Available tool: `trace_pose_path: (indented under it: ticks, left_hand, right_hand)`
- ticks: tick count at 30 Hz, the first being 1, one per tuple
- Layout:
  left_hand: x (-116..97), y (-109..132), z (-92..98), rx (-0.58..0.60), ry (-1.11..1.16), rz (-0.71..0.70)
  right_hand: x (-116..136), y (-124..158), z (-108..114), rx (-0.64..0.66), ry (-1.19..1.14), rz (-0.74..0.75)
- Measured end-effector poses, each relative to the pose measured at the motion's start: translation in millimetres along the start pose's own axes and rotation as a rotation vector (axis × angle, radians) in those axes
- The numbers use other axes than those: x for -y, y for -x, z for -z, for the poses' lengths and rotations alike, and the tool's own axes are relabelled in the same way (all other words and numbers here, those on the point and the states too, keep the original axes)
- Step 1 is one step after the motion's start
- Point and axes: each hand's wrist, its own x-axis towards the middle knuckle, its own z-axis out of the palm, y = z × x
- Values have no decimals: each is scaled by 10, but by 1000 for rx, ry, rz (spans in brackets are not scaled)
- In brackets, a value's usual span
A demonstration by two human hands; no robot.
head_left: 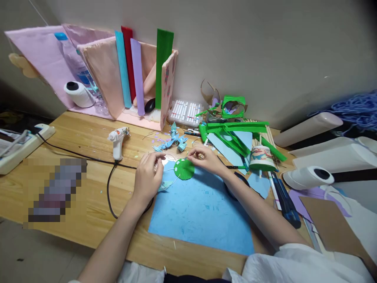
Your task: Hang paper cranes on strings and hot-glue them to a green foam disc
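Observation:
A round green disc [185,169] with small white patches lies near the top of a blue sheet [203,208]. Pale strings run from the disc to its left. My left hand [149,175] is beside the disc, thumb and fingers curled together around something I cannot make out. On the other side, my right hand [204,157] pinches at the disc's upper right edge; what is between its fingertips is too small to tell. Light blue folded paper pieces [176,140] lie beyond the hands, and another [165,185] rests below my left hand.
A white glue gun [118,143] with a black cable stands at the left. Behind are a pink organiser [126,118] and markers [185,112]. Green strips [235,126], a patterned cup [262,158], cutters [284,202] and a white spool [308,177] are at the right.

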Motion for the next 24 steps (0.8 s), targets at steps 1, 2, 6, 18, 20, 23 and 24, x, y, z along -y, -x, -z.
trace_pose_path:
  ticks: [1,2,6,18,20,23,24]
  left_hand:
    - [-1,4,-5,22,11,2]
    - [-2,8,-9,38,15,4]
    - [1,16,-23,60,9,15]
    - [18,19,-56,74,-11,12]
    - [19,17,-60,72,-15,10]
    - [22,17,-61,66,-25,9]
    - [22,19,-60,65,-29,9]
  right_hand:
    - [34,37,-42,31,2,60]
    - [59,67,-84,65,15,115]
    - [63,134,-224,181,79,251]
    - [-26,132,-271,272,153,392]
    - [-24,123,-252,300,163,412]
    - [-16,117,-228,319,185,436]
    - [-14,116,-223,324,195,442]
